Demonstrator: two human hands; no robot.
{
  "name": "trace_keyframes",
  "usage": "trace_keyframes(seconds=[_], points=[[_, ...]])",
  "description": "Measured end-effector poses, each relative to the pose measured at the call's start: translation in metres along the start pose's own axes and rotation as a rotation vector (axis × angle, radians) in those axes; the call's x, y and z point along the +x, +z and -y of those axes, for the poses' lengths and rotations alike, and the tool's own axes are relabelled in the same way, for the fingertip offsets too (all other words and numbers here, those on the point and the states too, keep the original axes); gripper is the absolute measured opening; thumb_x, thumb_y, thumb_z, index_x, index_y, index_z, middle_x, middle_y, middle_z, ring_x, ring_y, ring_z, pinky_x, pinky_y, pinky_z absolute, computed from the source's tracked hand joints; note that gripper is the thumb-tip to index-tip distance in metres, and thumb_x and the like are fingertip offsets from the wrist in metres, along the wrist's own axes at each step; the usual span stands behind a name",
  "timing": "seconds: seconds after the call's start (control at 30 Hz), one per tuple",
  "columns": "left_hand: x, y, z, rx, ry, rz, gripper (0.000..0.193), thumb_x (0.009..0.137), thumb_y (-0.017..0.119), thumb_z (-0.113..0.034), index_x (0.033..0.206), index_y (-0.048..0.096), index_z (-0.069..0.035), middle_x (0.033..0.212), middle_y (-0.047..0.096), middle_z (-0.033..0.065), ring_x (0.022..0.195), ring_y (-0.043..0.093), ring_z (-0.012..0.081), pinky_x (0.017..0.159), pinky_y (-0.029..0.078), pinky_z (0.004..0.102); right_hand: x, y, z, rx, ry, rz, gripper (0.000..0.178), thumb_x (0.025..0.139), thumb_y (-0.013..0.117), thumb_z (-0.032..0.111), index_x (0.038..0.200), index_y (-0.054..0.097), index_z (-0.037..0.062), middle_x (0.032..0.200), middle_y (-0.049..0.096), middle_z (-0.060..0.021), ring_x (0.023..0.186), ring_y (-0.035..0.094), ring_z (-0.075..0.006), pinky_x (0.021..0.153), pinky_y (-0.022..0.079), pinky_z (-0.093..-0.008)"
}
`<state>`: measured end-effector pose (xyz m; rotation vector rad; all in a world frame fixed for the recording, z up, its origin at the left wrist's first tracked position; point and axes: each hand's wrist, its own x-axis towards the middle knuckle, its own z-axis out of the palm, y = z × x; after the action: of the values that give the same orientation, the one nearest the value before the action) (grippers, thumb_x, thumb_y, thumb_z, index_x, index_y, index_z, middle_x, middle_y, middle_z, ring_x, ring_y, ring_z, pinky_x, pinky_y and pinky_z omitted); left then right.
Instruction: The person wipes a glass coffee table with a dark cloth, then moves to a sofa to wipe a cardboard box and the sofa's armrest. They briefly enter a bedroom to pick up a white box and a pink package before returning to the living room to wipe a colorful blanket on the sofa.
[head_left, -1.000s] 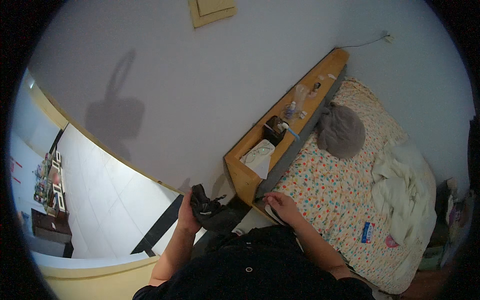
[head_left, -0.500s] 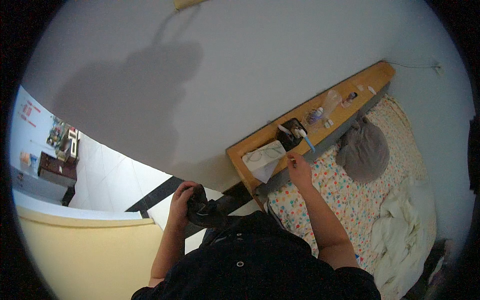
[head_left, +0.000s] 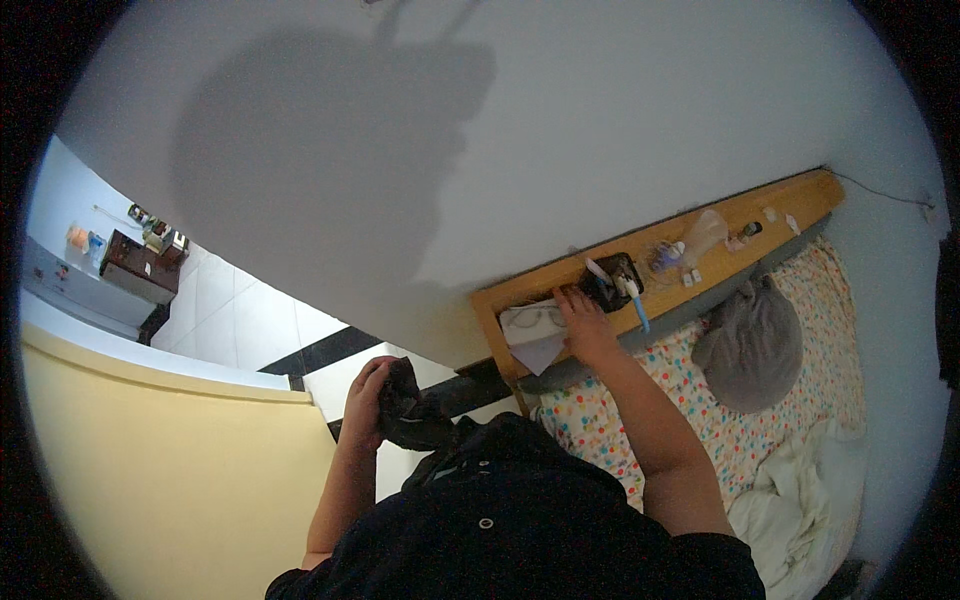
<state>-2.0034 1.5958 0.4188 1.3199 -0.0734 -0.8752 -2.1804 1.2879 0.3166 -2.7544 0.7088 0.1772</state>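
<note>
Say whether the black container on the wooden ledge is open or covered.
Open: the black container shows no lid; a blue stick juts over its rim.

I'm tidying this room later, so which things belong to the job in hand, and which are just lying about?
With the hands:
- black item, kind unclear, in the left hand
- white paper and black container, beside the right hand; contact unclear

Lying about:
- grey cushion
- cream blanket
- clear plastic bag
</note>
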Motion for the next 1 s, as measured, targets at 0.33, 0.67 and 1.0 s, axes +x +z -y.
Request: trace_keyframes(seconds=[0.33, 0.67, 1.0], points=[[0.005, 0.009, -0.003, 0.029, -0.039, 0.006, 0.026, 0.095, 0.052, -0.024, 0.106, 0.056, -0.001, 0.09, 0.06, 0.0074, 0.076, 0.061, 0.0149, 0.066, 0.052, 0.0273, 0.008, 0.012, -0.017, -0.109, -0.065, 0.108, 0.085, 0.066, 0.081, 0.025, 0.134, 0.035, 0.0046, 0.135, 0.039, -0.0216, 0.128, 0.036, -0.0401, 0.104, 0.036, -0.0484], [0.027, 0.032, -0.024, 0.229, 0.042, 0.028, 0.035, 0.094, 0.054, -0.032, 0.111, 0.058, -0.002, 0.095, 0.061, 0.0054, 0.085, 0.057, 0.0134, 0.077, 0.046, 0.0261, -0.034, -0.054, 0.013, 0.218, 0.155, 0.283, 0.082, 0.067, 0.078, 0.034, 0.132, 0.04, 0.0003, 0.129, 0.048, -0.0202, 0.12, 0.047, -0.0349, 0.099, 0.042, -0.0445], [0.084, 0.096, -0.035, 0.992, 0.593, 0.327, 0.044, 0.09, 0.057, -0.041, 0.118, 0.055, -0.008, 0.099, 0.064, 0.0129, 0.095, 0.061, 0.0262, 0.083, 0.046, 0.0364, -0.145, -0.093, 0.014, 0.529, 0.357, -0.065, 0.084, 0.062, 0.079, 0.036, 0.129, 0.042, 0.0, 0.118, 0.053, -0.018, 0.101, 0.06, -0.0303, 0.088, 0.048, -0.0385]])
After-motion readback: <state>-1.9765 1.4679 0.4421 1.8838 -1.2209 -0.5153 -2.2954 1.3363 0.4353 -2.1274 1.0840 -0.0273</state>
